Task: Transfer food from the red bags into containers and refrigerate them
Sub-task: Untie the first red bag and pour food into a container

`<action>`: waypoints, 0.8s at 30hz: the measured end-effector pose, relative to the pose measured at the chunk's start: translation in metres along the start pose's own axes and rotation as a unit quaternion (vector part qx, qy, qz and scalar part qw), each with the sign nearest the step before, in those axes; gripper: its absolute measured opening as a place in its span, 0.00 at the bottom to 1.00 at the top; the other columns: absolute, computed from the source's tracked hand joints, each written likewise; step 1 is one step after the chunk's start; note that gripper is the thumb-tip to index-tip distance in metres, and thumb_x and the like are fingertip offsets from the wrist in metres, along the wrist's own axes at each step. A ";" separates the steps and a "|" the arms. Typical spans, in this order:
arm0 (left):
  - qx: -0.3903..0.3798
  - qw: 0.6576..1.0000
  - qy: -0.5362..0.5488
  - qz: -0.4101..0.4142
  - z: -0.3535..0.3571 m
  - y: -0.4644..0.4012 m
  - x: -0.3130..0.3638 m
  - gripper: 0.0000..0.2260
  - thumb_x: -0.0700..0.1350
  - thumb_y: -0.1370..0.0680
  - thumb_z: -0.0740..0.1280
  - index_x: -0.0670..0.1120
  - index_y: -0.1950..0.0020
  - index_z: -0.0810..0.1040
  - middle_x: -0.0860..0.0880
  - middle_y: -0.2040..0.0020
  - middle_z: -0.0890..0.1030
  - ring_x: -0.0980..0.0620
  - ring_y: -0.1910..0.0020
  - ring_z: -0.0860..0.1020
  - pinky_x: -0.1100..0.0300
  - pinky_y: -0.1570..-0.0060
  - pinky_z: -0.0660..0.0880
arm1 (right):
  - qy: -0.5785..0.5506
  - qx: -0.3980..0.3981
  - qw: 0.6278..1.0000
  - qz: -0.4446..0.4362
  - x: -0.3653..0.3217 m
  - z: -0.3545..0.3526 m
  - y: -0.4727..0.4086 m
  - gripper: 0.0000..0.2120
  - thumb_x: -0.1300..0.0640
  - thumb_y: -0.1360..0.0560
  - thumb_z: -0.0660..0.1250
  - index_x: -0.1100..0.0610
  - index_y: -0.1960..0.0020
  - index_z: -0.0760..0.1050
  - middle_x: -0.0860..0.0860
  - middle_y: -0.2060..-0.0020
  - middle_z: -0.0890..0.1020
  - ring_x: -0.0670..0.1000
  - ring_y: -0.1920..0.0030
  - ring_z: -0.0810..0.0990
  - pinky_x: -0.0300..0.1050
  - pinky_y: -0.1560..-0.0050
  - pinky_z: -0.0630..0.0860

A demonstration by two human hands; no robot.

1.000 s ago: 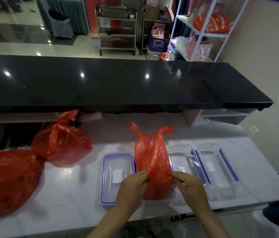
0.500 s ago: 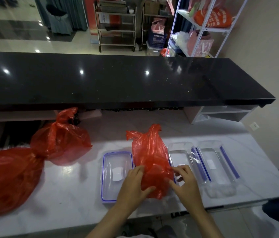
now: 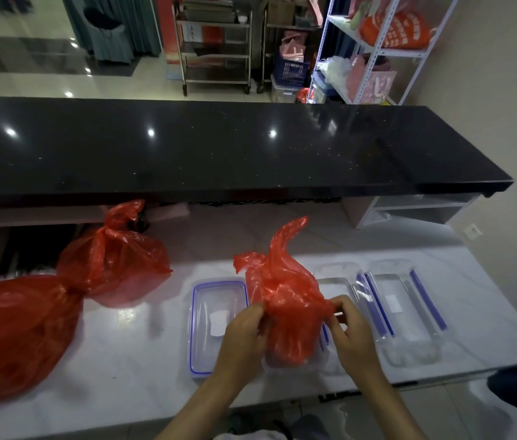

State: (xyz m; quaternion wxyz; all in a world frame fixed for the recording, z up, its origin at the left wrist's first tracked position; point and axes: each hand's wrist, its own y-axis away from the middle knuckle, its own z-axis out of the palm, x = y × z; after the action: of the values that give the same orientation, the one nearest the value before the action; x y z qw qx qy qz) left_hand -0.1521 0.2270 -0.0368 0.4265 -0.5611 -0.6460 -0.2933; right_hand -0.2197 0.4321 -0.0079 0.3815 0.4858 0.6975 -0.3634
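While both hands pinch the thin red plastic bag [image 3: 285, 300], left hand [image 3: 244, 331] and right hand [image 3: 350, 328] should peel it open above the near clear rectangular container [image 3: 295, 365].

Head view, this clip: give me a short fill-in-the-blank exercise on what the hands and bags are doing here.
1. Both the left hand and the right hand grip the small ____ bag.
2. The lid with the blue seal lies to the ____ of that bag.
3. The number of other red bags lying further left on the white counter is ____.

Missing words: red; left; two
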 end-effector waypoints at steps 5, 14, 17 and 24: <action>-0.004 0.996 0.083 -0.026 0.000 -0.006 0.004 0.08 0.50 0.15 0.62 0.54 0.39 0.78 0.57 0.45 0.83 0.58 0.45 0.82 0.54 0.43 0.81 | -0.008 0.005 0.999 0.042 -0.004 0.004 -0.005 0.05 0.58 0.19 0.67 0.51 0.53 0.76 0.43 0.57 0.83 0.48 0.56 0.84 0.46 0.59 0.84; -0.135 0.988 -0.055 -0.045 -0.003 0.004 -0.019 0.16 0.52 0.15 0.62 0.58 0.27 0.72 0.63 0.29 0.73 0.67 0.31 0.69 0.55 0.26 0.70 | 0.129 -0.168 0.977 0.024 0.026 0.003 0.026 0.20 0.48 0.28 0.78 0.42 0.39 0.75 0.34 0.46 0.79 0.35 0.44 0.78 0.32 0.44 0.77; -0.162 0.984 -0.067 -0.020 -0.010 0.001 -0.016 0.20 0.59 0.17 0.62 0.59 0.25 0.70 0.63 0.27 0.71 0.68 0.30 0.67 0.57 0.26 0.68 | 0.162 -0.104 0.981 -0.032 0.030 0.010 0.018 0.17 0.62 0.26 0.75 0.45 0.43 0.79 0.36 0.50 0.81 0.38 0.48 0.80 0.40 0.49 0.81; -0.242 0.958 -0.154 0.014 -0.015 0.003 -0.012 0.46 0.75 0.32 0.69 0.62 0.20 0.55 0.60 0.21 0.61 0.59 0.24 0.61 0.57 0.23 0.60 | 0.046 -0.020 0.998 0.033 0.009 0.011 -0.004 0.16 0.67 0.20 0.66 0.45 0.50 0.81 0.42 0.59 0.84 0.45 0.59 0.84 0.38 0.60 0.81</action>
State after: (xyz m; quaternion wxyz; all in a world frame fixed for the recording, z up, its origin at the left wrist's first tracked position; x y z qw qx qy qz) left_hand -0.1456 0.2093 -0.0409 0.1773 -0.6950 -0.6052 -0.3453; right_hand -0.2239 0.4250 -0.0207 0.3704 0.5169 0.7050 -0.3138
